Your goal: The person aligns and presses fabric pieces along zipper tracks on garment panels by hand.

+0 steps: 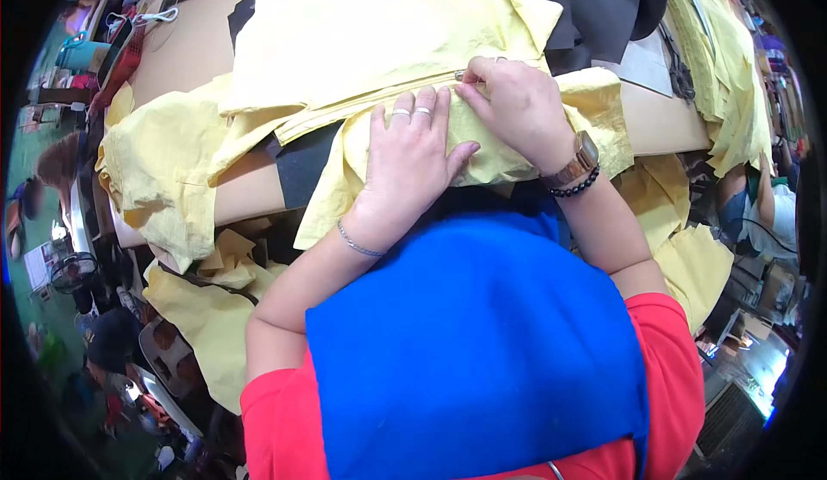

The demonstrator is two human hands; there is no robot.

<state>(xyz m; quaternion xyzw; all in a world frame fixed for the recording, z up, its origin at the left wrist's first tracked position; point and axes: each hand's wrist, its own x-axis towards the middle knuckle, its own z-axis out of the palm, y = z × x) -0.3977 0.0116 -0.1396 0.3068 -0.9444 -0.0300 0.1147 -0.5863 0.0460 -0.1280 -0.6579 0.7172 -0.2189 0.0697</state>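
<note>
A pale yellow garment (388, 24) lies spread over the table, its upper part washed out by glare. Along its near side runs a narrow stitched strip (370, 102). My left hand (409, 153) presses flat on the yellow cloth just below that strip, fingers stretched and thumb apart, with rings on two fingers. Beside it, my right hand (525, 105) has thumb and forefinger closed at the strip's right end. A small metallic piece (459, 75) shows at those fingertips; its kind is too small to tell.
Black cloth (599, 6) lies at the back right near a grey flat sheet (644, 65). More yellow pieces (719, 58) hang at the right edge. A white cable (159, 15) and a red basket (125, 62) are at the back left. Other people are visible beyond the table.
</note>
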